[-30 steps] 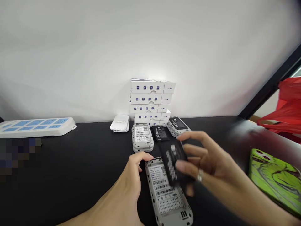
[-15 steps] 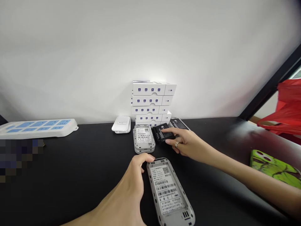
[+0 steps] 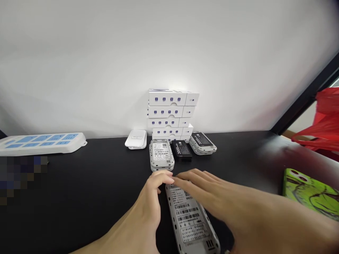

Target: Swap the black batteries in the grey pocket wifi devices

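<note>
A grey open-backed device (image 3: 189,220), with a printed label and barcodes in its bare battery bay, lies in front of me, its lower end near the bottom edge of the view. My left hand (image 3: 148,208) grips its upper left corner with thumb and forefinger. Over its upper right side reaches my right hand (image 3: 212,197), fingers stretched out and tips by the device's top edge. Nothing shows in that hand; its thumb and underside are hidden. Beyond the hands sit two stacked open-backed devices (image 3: 161,155) and a stack of black 3000mAh batteries (image 3: 182,151).
White boxes (image 3: 171,112) are stacked against the wall. White covers (image 3: 136,139) lie left of them, and devices with a battery inside (image 3: 203,143) to their right. A power strip (image 3: 42,144) is at far left, a green phone case (image 3: 311,194) and red bag (image 3: 328,120) at right.
My right hand has left the battery stack and come back toward me, over the near device. The battery stack now shows uncovered. My left hand stays at the device's corner.
</note>
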Demonstrator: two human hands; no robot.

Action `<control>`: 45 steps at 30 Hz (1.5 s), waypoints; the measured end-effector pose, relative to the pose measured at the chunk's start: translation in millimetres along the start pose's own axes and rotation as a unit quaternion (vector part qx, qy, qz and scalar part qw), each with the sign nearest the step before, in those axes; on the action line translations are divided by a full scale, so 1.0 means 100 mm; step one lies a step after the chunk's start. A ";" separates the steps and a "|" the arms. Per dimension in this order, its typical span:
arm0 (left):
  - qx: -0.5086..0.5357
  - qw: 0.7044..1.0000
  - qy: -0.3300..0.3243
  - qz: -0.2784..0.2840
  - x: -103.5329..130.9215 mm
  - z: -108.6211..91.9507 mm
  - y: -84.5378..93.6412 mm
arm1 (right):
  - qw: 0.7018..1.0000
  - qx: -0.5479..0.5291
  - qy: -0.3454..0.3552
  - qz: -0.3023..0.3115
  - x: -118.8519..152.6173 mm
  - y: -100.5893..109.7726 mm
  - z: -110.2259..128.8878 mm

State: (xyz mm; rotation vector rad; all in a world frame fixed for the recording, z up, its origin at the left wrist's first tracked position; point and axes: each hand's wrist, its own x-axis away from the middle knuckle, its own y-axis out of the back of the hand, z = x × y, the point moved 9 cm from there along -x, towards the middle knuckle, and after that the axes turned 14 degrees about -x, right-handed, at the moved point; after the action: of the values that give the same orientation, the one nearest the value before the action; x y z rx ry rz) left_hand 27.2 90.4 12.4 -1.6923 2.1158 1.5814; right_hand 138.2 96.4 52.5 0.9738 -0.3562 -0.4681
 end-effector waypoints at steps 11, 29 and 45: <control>-0.098 0.991 -0.019 -0.083 -0.05 -0.24 0.25 | 0.988 0.019 -0.066 -0.136 -0.34 0.72 -0.38; -0.096 0.994 -0.046 0.037 -0.07 -0.33 0.09 | 0.958 -0.075 -0.025 -0.274 -0.08 1.22 -0.90; -0.112 0.992 0.007 0.061 -0.10 -0.28 0.08 | 0.975 -0.076 -0.107 -0.177 0.12 1.01 -1.57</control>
State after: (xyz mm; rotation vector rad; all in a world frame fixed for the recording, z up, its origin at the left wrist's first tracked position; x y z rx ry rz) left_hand 40.7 77.2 37.0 -1.6632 2.1589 1.9123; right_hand 246.7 248.4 58.2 0.8402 -0.3353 -0.9170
